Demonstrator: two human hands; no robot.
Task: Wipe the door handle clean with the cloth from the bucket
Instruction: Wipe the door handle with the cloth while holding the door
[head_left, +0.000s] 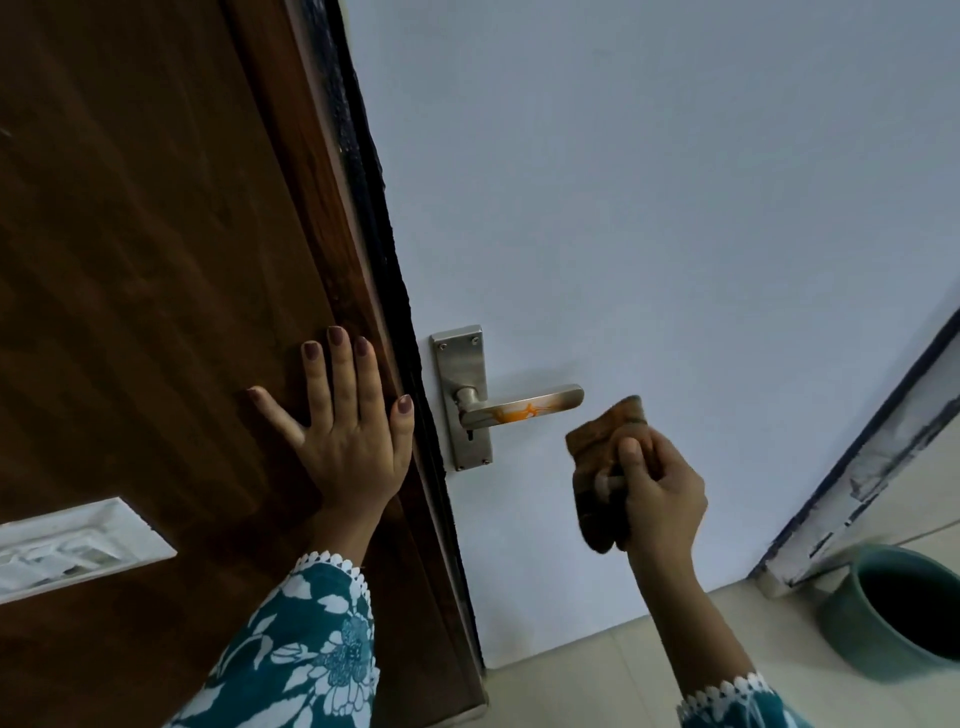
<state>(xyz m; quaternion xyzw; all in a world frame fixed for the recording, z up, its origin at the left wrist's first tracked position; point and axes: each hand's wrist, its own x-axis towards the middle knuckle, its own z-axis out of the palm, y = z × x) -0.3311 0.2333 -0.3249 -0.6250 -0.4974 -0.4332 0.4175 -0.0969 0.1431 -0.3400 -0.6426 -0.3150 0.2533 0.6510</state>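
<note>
The left hand is pressing flat, fingers spread, left of the handle. The right hand is clutching the cloth just right of it. The orange stain is risking smearing under dry strokes.

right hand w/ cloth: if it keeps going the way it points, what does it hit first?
Likely the free end of the handle: the right hand aims its cloth up-left at it, a small gap apart. Depth is unclear; it could meet the white door instead.
</note>
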